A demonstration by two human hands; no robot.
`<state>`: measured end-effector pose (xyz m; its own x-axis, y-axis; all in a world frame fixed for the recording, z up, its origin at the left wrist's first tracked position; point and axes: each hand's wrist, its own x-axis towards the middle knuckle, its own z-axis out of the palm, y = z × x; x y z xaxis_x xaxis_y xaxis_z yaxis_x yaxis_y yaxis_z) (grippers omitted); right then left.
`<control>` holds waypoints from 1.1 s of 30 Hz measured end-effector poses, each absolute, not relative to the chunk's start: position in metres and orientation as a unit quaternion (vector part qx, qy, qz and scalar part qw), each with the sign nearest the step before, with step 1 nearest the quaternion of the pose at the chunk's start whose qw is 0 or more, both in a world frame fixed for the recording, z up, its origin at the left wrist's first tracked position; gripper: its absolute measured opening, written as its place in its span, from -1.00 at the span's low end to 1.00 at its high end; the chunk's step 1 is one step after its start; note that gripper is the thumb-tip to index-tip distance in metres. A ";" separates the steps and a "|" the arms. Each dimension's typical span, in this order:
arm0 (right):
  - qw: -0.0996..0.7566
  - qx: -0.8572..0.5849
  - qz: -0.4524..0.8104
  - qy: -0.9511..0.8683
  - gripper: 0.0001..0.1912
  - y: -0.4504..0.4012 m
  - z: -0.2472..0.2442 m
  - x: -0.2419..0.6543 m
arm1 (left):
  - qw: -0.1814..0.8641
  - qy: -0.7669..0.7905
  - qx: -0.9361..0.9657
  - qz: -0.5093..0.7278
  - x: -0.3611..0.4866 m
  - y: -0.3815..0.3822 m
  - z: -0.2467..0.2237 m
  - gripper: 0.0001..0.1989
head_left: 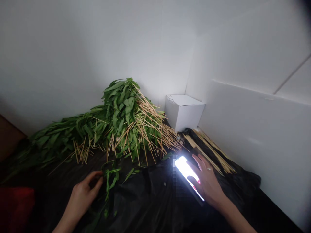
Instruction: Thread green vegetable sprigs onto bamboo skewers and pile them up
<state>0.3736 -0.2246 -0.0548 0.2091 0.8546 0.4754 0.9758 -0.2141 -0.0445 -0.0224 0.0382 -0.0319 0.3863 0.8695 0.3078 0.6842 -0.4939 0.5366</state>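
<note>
My left hand [85, 191] is at the lower left, thumb and fingertips closed in a pinch at the edge of a leafy green sprig [112, 181]. The sprig hangs down over black plastic sheeting. My right hand [207, 183], with a ring on one finger, is spread over a smartphone [186, 168]. The phone's screen glows bright white with a little red, too bright to read. Thumb and fingers lie across the screen without wrapping around the phone. Beyond both hands rises a heap of leafy greens [121, 106] threaded on thin wooden skewers [150, 136].
Loose bare skewers [213, 152] lie to the right, near the wall. A white cardboard box [189, 113] stands in the back corner. Black plastic sheeting [145, 207] covers the surface. Something red [17, 204] is at the lower left edge. White walls close off the back and right.
</note>
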 end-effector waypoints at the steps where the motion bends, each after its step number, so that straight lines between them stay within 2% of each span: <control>1: 0.171 -0.756 -0.175 -0.607 -0.50 -0.223 -0.054 0.373 | 0.161 0.478 0.815 0.284 -0.023 0.038 -0.032 -0.66; 33: 0.147 -0.757 -0.160 -0.617 -0.49 -0.214 -0.053 0.371 | 0.141 0.460 0.826 0.293 -0.026 0.040 -0.037 -0.68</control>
<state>0.3710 -0.2142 -0.0531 0.1878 0.8863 0.4233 0.9803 -0.1960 -0.0244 -0.0260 0.0402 -0.0365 0.4059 0.8422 0.3549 0.6768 -0.5379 0.5026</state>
